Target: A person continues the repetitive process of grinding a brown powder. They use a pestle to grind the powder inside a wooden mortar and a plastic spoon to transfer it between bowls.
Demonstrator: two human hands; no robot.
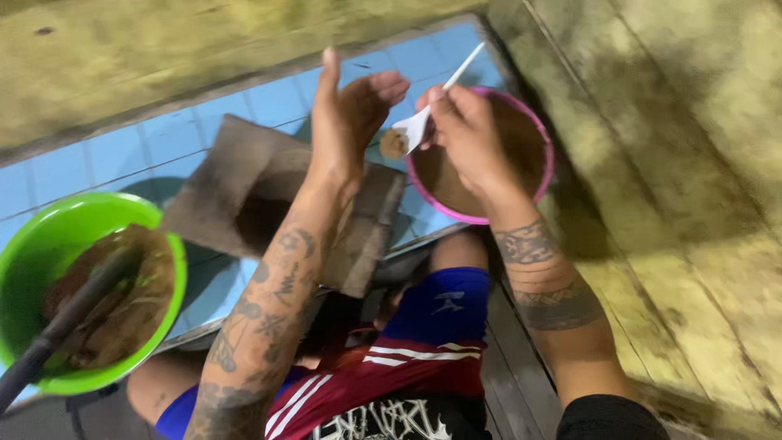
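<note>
My right hand [466, 138] grips a white plastic spoon [423, 114] that carries a lump of brown paste at its bowl. My left hand [350, 114] is held open, palm toward the spoon, fingers spread, just left of the spoon's tip. Behind my right hand stands a pink bowl [544, 155] filled with brown paste. Both forearms are tattooed.
A green bowl [32, 244] with brown contents and a dark handle [57, 330] sticking out sits at the left. A brown wooden board [236, 187] lies on blue tiles [122, 155]. My knees in blue and red shorts [423, 326] are below. Stained concrete surrounds the tiles.
</note>
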